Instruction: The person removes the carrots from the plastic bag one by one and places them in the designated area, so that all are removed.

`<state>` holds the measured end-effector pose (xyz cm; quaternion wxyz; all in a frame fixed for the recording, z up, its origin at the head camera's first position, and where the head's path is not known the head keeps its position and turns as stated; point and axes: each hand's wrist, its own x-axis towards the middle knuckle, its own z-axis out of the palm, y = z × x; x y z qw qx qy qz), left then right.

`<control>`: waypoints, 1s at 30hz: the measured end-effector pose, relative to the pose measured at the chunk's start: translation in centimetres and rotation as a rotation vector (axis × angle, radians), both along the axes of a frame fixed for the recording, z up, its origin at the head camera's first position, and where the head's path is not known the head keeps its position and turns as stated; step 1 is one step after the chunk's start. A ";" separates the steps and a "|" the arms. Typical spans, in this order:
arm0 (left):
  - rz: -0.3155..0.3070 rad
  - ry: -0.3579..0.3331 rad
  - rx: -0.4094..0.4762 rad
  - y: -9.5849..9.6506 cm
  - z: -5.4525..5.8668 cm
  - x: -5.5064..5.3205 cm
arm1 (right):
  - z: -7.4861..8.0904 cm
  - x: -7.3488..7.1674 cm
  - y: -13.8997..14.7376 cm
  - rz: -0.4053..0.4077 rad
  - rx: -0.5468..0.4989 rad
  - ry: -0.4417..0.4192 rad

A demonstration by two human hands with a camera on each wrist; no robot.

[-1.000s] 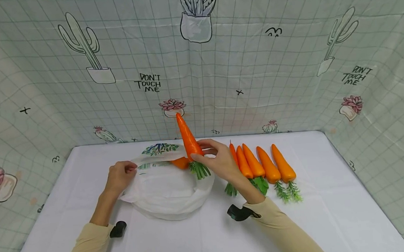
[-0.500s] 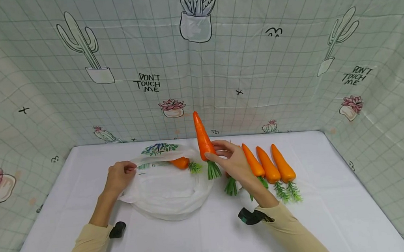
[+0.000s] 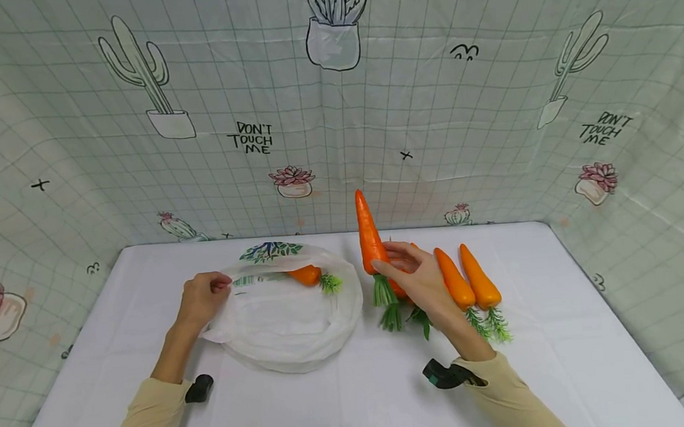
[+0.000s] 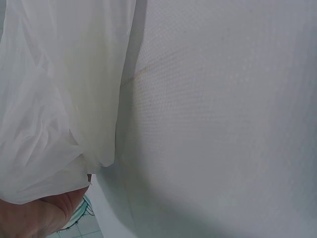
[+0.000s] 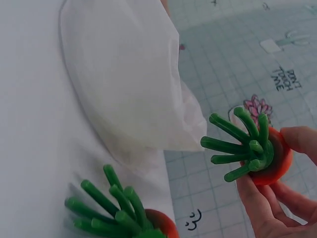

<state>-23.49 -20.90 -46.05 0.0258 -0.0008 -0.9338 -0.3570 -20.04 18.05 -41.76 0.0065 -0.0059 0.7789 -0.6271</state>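
My right hand (image 3: 416, 278) holds an orange carrot (image 3: 369, 235) between thumb and fingers, its tip up and its green stalks (image 5: 250, 144) downward. A white plastic bag (image 3: 292, 348) lies with its mouth open left of centre, a printed green tree on its far side. At the bag's left rim my left hand (image 3: 204, 298) pinches the plastic; in the left wrist view the fingers (image 4: 44, 215) are partly hidden by the bag. Inside the bag sits another carrot (image 3: 306, 276) with a feathery green top. Behind and below my right hand lie more carrots, partly covered by it.
Two carrots (image 3: 456, 278) with feathery tops lie right of my right hand, tips away from me. Another carrot (image 5: 161, 223) with thick green stalks rests on the white table (image 3: 334, 415) near the bag. A patterned cloth wall (image 3: 372, 137) rises behind the table.
My right hand has moved right with the carrot, away from above the bag to over the carrots on the table. The left hand has stayed at the bag's rim.
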 end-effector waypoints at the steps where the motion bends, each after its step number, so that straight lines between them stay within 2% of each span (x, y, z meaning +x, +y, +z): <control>1: 0.000 0.000 0.000 0.0 0.0 0.0 | 0.0 0.1 0.2 -0.008 -0.001 -0.002; 10: 0.010 -0.021 0.002 0.0 -0.1 0.0 | -0.7 0.6 2.7 -0.064 -0.014 -0.040; 18: 0.004 -0.010 -0.002 -0.1 -0.2 -0.1 | -0.6 1.4 4.4 -0.087 -0.012 -0.047; 30: 0.003 0.002 0.004 -0.4 -0.4 -0.2 | -0.6 3.1 6.6 -0.120 0.014 -0.039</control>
